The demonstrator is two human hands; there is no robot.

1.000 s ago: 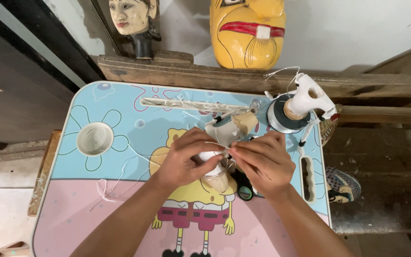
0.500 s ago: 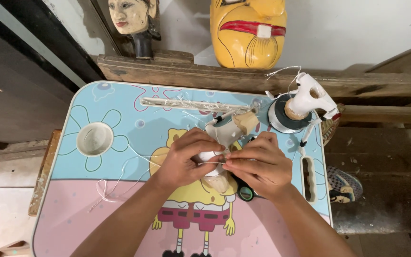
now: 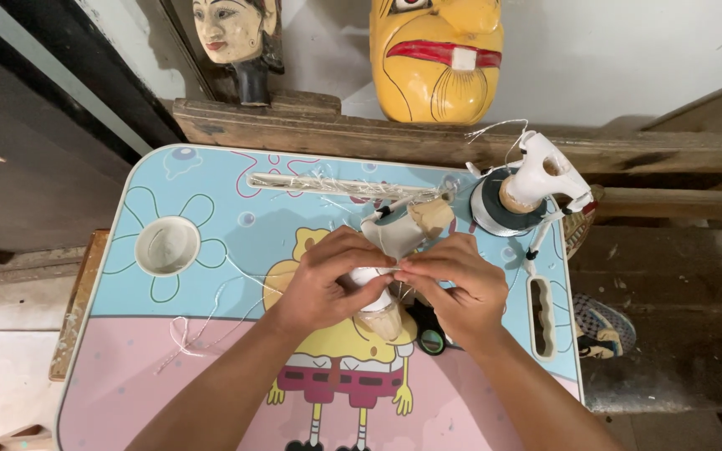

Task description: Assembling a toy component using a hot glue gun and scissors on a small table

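Yellow mask (image 3: 437, 58), tape roll (image 3: 495, 213), sandal (image 3: 603, 327)

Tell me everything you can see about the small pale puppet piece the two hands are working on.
The small puppet piece looks like pale carved wood, partly whitish, with a tan rounded end pointing away from the person. It lies over the cartoon-printed table, mostly hidden. The left hand and right hand pinch it together at the middle; thin thread trails nearby.

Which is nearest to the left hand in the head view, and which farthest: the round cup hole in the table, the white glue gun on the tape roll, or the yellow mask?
1. Round cup hole, to the left hand's left on the table.
2. White glue gun, far right of the table.
3. Yellow mask, on the wooden ledge beyond the table.
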